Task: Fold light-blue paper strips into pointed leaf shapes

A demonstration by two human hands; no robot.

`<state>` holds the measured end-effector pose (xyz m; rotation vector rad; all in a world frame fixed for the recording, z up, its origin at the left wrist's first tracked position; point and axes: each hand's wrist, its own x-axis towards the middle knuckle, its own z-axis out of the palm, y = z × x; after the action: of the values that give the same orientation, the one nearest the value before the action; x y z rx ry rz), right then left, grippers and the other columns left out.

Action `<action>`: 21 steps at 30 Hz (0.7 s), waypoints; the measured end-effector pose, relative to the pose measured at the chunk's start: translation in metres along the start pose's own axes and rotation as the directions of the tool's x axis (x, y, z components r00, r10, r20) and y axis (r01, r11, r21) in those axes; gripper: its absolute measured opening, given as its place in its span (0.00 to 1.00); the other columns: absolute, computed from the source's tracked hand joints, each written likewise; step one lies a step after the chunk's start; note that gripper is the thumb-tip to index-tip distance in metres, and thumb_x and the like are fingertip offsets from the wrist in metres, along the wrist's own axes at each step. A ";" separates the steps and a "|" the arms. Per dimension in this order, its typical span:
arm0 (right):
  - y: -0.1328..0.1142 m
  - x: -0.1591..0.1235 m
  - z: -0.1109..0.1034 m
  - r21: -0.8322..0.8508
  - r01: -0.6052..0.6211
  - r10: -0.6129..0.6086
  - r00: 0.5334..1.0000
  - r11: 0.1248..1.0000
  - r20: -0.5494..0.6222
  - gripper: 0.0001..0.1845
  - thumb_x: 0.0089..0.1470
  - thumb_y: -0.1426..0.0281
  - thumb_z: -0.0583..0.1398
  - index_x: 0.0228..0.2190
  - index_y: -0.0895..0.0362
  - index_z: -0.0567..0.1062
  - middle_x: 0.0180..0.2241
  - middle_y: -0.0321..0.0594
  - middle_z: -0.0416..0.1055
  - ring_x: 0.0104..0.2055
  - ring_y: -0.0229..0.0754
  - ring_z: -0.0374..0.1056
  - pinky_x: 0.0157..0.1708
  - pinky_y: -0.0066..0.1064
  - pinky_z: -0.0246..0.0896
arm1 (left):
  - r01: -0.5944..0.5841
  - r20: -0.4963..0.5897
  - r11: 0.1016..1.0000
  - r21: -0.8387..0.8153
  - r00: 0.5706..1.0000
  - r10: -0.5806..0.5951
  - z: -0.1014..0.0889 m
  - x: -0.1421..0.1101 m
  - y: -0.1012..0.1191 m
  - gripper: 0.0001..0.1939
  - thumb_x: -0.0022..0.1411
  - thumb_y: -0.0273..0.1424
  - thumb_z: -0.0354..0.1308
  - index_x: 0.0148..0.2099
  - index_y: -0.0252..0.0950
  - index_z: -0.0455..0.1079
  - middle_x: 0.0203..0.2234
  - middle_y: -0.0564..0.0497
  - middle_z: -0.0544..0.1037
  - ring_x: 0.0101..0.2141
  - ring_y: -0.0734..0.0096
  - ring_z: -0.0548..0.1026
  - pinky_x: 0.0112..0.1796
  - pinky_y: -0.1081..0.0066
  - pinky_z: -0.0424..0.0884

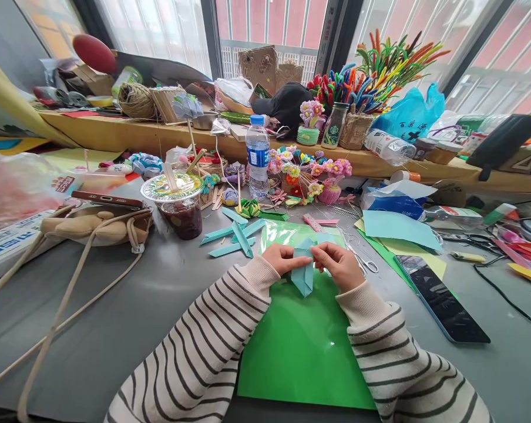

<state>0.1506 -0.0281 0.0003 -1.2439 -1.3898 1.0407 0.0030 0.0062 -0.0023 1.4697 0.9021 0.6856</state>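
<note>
A light blue piece of folded paper (303, 277) is held up between my two hands, over a glossy green sheet (301, 346) on the table. My left hand (279, 258) pinches its left side, thumb on the front. On the upper right, my right hand (338, 265) grips the same paper with thumb and fingertips; part of the paper is hidden behind the fingers. Several narrow folded light blue paper strips (243, 238) lie beyond my left hand. Scissors (367, 263) rest just past my right hand.
A drink cup (181, 217) and a brown bag (93, 232) stand to the left. Behind the sheet is a water bottle (258, 155). At right lie a phone (442, 299) and light blue paper (400, 228). A crowded wooden ledge (160, 136) runs along the back.
</note>
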 end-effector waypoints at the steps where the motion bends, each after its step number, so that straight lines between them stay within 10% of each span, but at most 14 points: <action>1: 0.001 0.000 0.000 0.013 -0.004 0.004 1.000 1.000 0.003 0.14 0.41 0.60 0.56 0.19 0.59 0.66 0.16 0.33 0.62 0.18 0.31 0.58 0.18 0.24 0.56 | -0.014 -0.065 1.000 -0.009 0.998 0.014 -0.001 0.001 -0.001 0.15 0.38 0.40 0.58 0.19 0.30 0.68 0.10 0.57 0.61 0.14 0.83 0.56 0.16 0.78 0.51; 5: 0.005 0.001 0.004 -0.017 -0.009 0.010 0.997 1.000 0.075 0.18 0.35 0.61 0.60 0.29 0.58 0.65 0.23 0.36 0.66 0.24 0.36 0.63 0.21 0.27 0.60 | -0.014 -0.250 0.996 -0.094 0.968 -0.010 -0.004 0.005 -0.003 0.15 0.36 0.39 0.60 0.21 0.30 0.67 0.11 0.56 0.64 0.15 0.82 0.60 0.17 0.77 0.56; 15: 0.004 -0.001 0.000 -0.039 0.039 -0.039 0.999 0.998 0.019 0.14 0.38 0.64 0.58 0.29 0.59 0.68 0.23 0.36 0.66 0.21 0.34 0.63 0.22 0.28 0.61 | -0.003 -0.213 0.956 -0.292 0.975 -0.062 -0.006 0.006 -0.002 0.20 0.34 0.35 0.61 0.33 0.30 0.65 0.23 0.51 0.71 0.23 0.75 0.69 0.25 0.73 0.67; 21: 0.005 -0.001 -0.007 -0.059 0.026 -0.030 0.998 0.998 -0.060 0.13 0.39 0.62 0.57 0.26 0.59 0.71 0.17 0.34 0.65 0.16 0.33 0.59 0.18 0.26 0.58 | -0.143 -0.192 0.977 -0.155 0.975 0.112 -0.012 0.007 -0.002 0.28 0.39 0.33 0.60 0.45 0.34 0.59 0.29 0.47 0.73 0.23 0.77 0.69 0.24 0.77 0.64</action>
<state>0.1588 -0.0281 -0.0034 -1.2841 -1.3955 0.9420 -0.0036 0.0178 -0.0040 1.3375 0.8706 0.9822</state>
